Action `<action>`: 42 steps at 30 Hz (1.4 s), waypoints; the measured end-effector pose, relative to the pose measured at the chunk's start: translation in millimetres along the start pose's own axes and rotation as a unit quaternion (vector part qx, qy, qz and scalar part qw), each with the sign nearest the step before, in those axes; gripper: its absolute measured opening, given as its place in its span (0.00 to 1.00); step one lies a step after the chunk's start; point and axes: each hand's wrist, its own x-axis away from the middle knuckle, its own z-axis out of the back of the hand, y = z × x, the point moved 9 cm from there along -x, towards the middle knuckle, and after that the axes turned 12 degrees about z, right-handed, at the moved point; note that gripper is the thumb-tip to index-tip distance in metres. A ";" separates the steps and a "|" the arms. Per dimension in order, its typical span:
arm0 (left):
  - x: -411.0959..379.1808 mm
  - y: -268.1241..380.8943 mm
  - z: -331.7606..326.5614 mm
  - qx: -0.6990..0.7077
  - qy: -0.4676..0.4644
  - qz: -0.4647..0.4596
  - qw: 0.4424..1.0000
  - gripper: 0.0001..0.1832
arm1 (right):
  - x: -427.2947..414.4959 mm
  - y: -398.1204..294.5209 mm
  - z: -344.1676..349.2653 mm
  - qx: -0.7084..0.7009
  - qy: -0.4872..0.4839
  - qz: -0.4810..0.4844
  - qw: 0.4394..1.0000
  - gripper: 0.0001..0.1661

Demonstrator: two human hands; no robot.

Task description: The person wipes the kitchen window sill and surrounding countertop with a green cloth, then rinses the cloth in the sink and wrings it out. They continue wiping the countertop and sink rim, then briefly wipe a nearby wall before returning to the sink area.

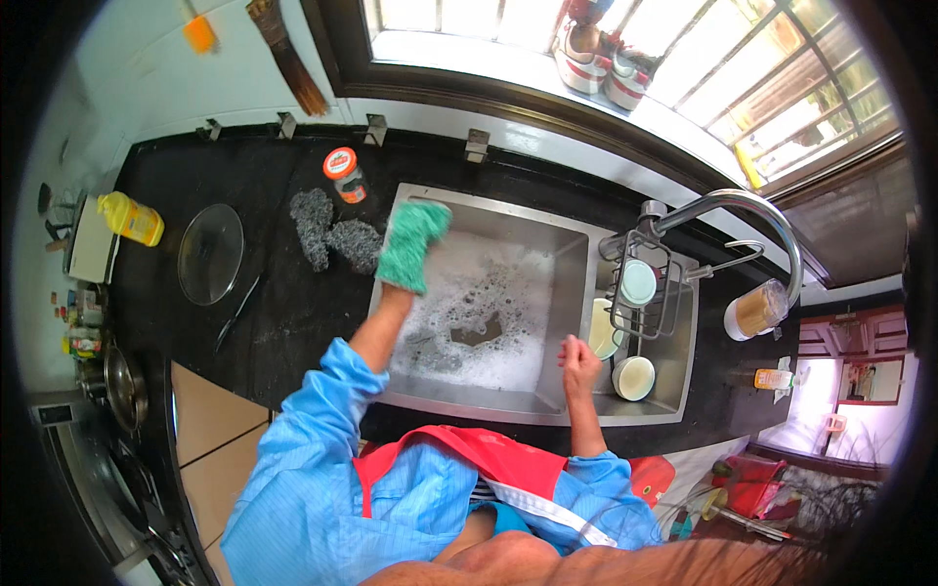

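Note:
A fluffy green cleaning cloth [412, 245] covers my left hand [396, 294], hiding the fingers, at the left rim of the steel sink [492, 416]. The cloth is blurred. Foamy, greyish water [476, 322] lies in the large left basin. My right hand [580, 364] hovers by the divider between the two basins, fingers curled, with nothing seen in it. Close to it in the small right basin are a pale yellow dish [603, 331] and a white bowl [634, 379]. Above that basin, a wire rack [668, 293] holds a pale round item [638, 283].
Two steel-wool scourers [313, 223], a jar with an orange lid [346, 172], a glass lid [211, 254] and a yellow bottle [133, 218] stand or lie left on the black counter [278, 308]. The curved faucet [762, 201] arches over the right side. A clear-sided container [758, 309] is beyond.

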 end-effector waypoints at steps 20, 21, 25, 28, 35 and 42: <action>-43.3 -47.8 -198.9 -0.229 -0.178 -0.193 0.937 0.10 | 5.0 -6.7 25.2 0.220 0.089 0.173 0.956 0.06; -27.8 -58.7 -209.5 -0.169 -0.260 -0.106 0.945 0.11 | 5.4 -6.3 26.0 0.216 0.091 0.164 0.958 0.06; 29.2 -108.0 -194.5 -0.121 -0.407 0.154 0.892 0.16 | 6.0 -7.8 24.4 0.197 0.085 0.143 0.966 0.06; 25.3 -95.8 -137.3 0.081 -0.239 0.311 0.916 0.15 | 5.6 -9.4 24.6 0.200 0.089 0.161 0.962 0.06; -94.6 13.8 -8.8 -0.253 0.033 -0.035 0.966 0.12 | 6.0 -1.0 24.6 0.189 0.089 0.154 0.966 0.05; -174.3 -31.6 -28.4 -0.594 0.108 -0.012 0.797 0.36 | 6.7 -4.8 24.8 0.205 0.071 0.145 0.965 0.06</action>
